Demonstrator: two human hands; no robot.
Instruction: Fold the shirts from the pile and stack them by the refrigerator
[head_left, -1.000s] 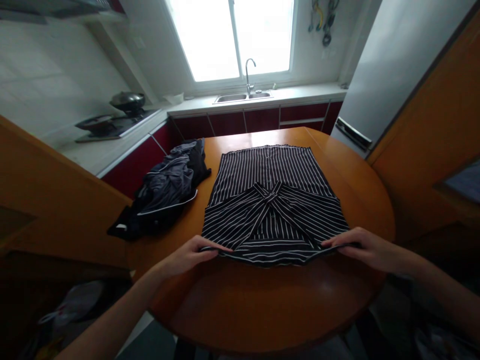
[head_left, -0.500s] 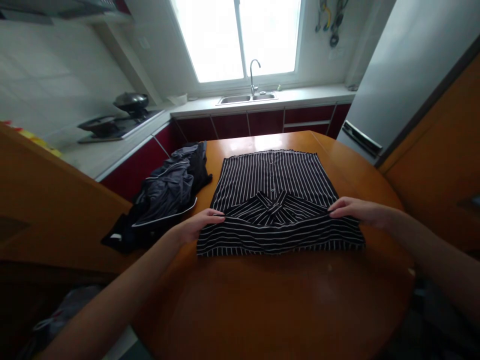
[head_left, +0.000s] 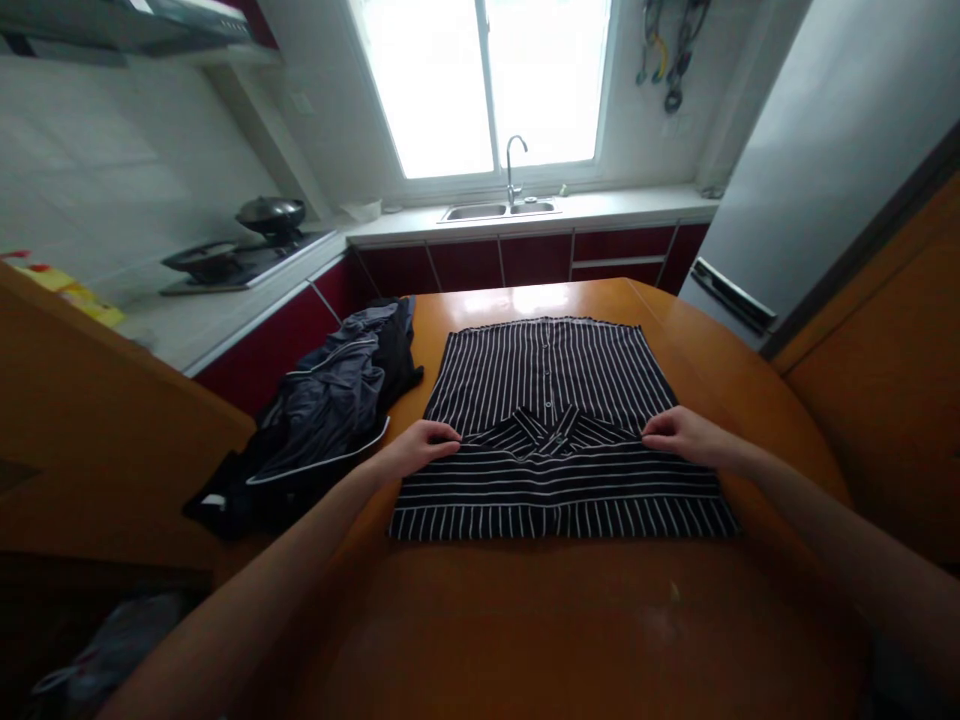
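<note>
A black shirt with white stripes (head_left: pixel 555 400) lies flat on the round orange table (head_left: pixel 570 620), its near part folded over toward the far side. My left hand (head_left: pixel 420 448) pinches the left end of the folded edge. My right hand (head_left: pixel 684 436) pinches the right end of the same edge. Both hands rest low on the cloth, fingers closed on the fabric. The collar shows between them at the fold's middle.
A crumpled dark grey garment with white piping (head_left: pixel 322 410) lies on the table's left side. Behind are a counter with a sink and tap (head_left: pixel 510 200), a stove with a wok (head_left: pixel 262 225), a grey fridge (head_left: pixel 810 180) and an orange cabinet (head_left: pixel 900 330) at right.
Both hands have carried the shirt's near edge away from me and laid it over the middle, folding the shirt. The view has shifted slightly downward.
</note>
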